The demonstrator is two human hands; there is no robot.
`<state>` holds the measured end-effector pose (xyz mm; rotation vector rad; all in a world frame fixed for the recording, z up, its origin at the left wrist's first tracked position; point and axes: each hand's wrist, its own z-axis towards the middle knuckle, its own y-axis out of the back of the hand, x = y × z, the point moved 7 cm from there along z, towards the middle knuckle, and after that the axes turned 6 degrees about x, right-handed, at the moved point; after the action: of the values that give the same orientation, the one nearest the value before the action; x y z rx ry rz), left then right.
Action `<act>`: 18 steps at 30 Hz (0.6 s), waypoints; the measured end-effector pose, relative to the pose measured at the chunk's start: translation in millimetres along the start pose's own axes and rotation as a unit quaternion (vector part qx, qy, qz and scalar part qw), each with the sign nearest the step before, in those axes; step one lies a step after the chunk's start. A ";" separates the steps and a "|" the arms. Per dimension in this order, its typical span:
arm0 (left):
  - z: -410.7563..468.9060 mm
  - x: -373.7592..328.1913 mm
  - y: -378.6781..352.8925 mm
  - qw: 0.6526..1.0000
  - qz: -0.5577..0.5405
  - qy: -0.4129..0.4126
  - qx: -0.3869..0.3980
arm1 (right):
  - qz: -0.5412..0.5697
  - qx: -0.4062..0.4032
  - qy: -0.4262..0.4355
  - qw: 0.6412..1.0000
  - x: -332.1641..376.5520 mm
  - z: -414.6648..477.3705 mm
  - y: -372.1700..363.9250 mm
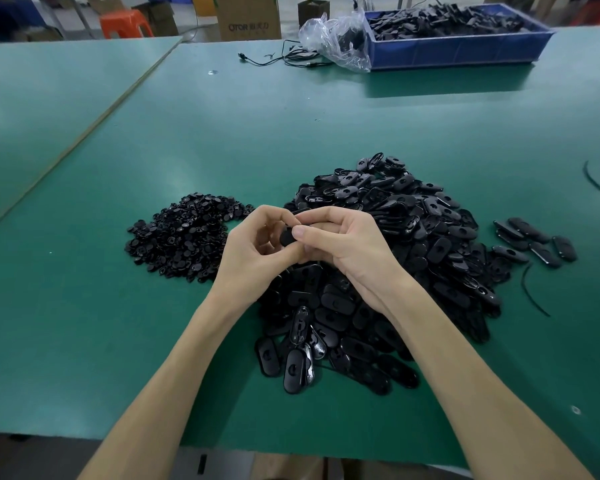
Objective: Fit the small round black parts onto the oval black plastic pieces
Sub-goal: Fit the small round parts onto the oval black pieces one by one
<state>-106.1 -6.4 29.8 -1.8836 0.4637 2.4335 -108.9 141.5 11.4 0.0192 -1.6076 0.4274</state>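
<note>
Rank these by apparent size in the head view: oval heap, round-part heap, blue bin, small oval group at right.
1. Oval heap
2. Blue bin and round-part heap look alike; the bin is farther, so unranked.
3. Small oval group

Green-topped workbench (291, 116), second bench (49, 98) abutting at left.
I see orange stool (125, 24), cardboard box (248, 15) on grey floor (68, 15) behind.

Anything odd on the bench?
Left hand and right hand grip a black part over the oval pile, normal. Strays: two thin black strips loose on the mat right of it; crumpled clear bag against the blue bin.
</note>
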 end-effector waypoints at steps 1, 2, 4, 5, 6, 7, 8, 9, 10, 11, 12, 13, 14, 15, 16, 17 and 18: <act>0.1 0.7 -0.1 1.000 -0.010 0.008 0.006 | 0.003 0.000 0.000 1.000 0.3 0.1 -0.5; 0.2 2.0 -0.5 1.000 -0.019 0.018 0.014 | 0.005 -0.001 0.001 1.000 0.7 0.1 -0.8; 0.2 5.1 -2.2 0.998 -0.045 0.035 0.034 | 0.010 -0.008 0.007 1.000 2.1 -0.5 -0.2; 0.0 5.4 -2.8 0.997 -0.059 0.035 0.042 | 0.012 -0.011 0.012 1.000 3.4 -0.7 0.6; -0.5 4.6 -2.2 0.996 -0.070 0.030 0.043 | 0.013 -0.013 0.018 1.000 4.9 -1.0 1.4; -0.9 3.9 -0.6 0.996 -0.074 0.024 0.037 | 0.013 -0.014 0.024 1.000 6.2 -1.4 2.0; -0.9 4.0 1.7 0.997 -0.072 0.020 0.027 | 0.013 -0.017 0.028 0.999 7.1 -2.0 2.5; -0.5 5.3 4.3 0.997 -0.068 0.019 0.016 | 0.011 -0.021 0.032 0.999 7.7 -2.5 3.0; 0.2 7.0 6.4 0.998 -0.061 0.020 0.006 | 0.009 -0.025 0.035 0.999 8.1 -2.9 3.6; 0.8 9.1 7.8 0.998 -0.054 0.022 0.000 | 0.006 -0.029 0.038 0.999 8.3 -3.0 3.8; 1.5 11.0 8.5 0.998 -0.049 0.025 -0.004 | 0.003 -0.031 0.041 0.999 8.6 -2.9 3.7; 2.0 12.3 8.1 0.998 -0.047 0.029 -0.005 | 0.000 -0.031 0.043 0.999 8.9 -2.8 3.1; 2.0 12.7 7.4 0.998 -0.050 0.031 -0.003 | -0.002 -0.029 0.045 0.999 9.4 -2.9 2.4; 1.8 12.1 6.2 0.998 -0.054 0.031 -0.001 | -0.003 -0.027 0.046 0.999 9.8 -2.9 1.5; 1.4 11.2 5.5 0.998 -0.060 0.029 0.000 | -0.004 -0.023 0.046 0.999 10.1 -3.0 0.8; 1.4 11.0 5.0 0.998 -0.064 0.029 0.001 | -0.005 -0.018 0.048 0.999 10.3 -2.8 0.0; 1.5 11.3 5.0 0.997 -0.064 0.030 0.002 | -0.006 -0.013 0.049 0.999 10.3 -2.6 -0.8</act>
<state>-111.5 -12.6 20.5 -1.9247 0.3381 2.2990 -107.2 144.1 21.6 -0.0123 -1.5148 0.3926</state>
